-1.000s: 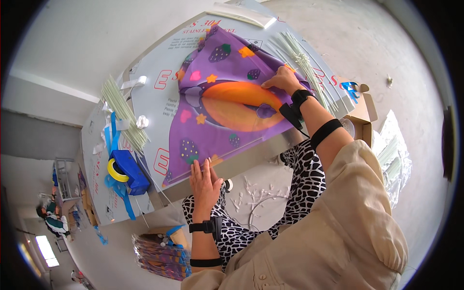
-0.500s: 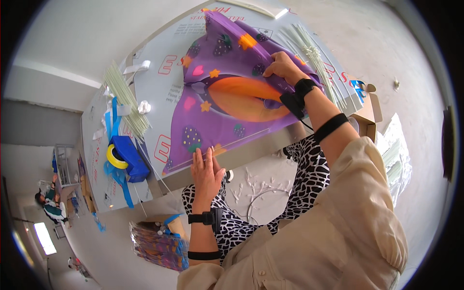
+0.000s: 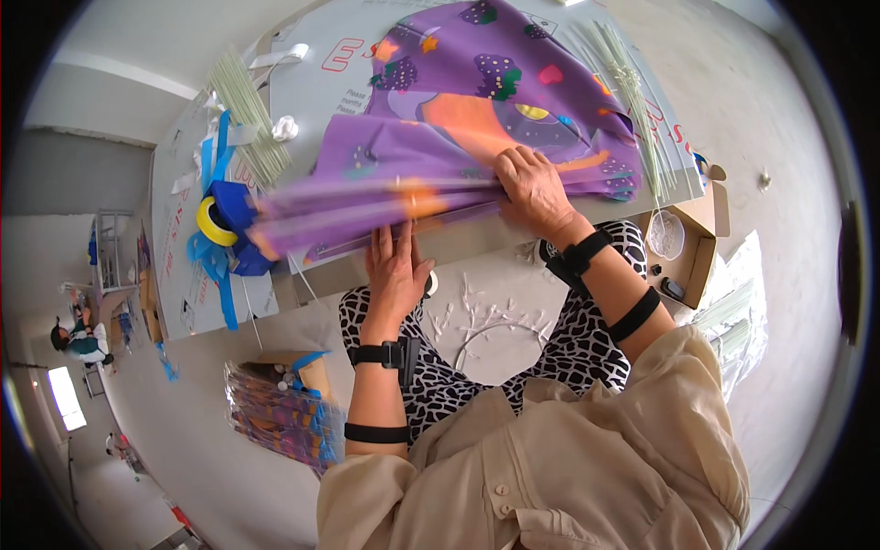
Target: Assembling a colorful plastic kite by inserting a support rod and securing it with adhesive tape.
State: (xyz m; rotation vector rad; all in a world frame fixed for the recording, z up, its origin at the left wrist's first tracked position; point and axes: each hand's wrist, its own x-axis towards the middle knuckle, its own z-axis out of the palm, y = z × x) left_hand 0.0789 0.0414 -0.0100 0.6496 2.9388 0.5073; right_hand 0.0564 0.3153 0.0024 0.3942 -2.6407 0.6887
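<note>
A thin purple sheet of fabric [image 3: 412, 151], printed with berries, stars, hearts and an orange shape, lies rumpled over the table. My right hand [image 3: 536, 191] is closed on a bunched fold of it near the table's front edge. Streaked by motion, the fold stretches away to the left. My left hand [image 3: 394, 270] rests at the sheet's near edge, fingers stretched out and pointing away from me; they touch the edge without gripping it. A blue tape dispenser with a yellow roll [image 3: 217, 221] stands left of the sheet, close to the fold's blurred end.
Bundles of thin pale rods lie on the table's left [image 3: 249, 115] and right [image 3: 632, 101]. An open cardboard box [image 3: 701, 252] with a clear tub [image 3: 665, 236] is at the right. Below left, plastic-wrapped printed packs [image 3: 280, 417] sit beside another box. Further left, a person [image 3: 82, 339] is in the background.
My right hand has come toward me, pulling the far part of the fabric over into a fold. The left hand stays at the near edge. My view has shifted slightly.
</note>
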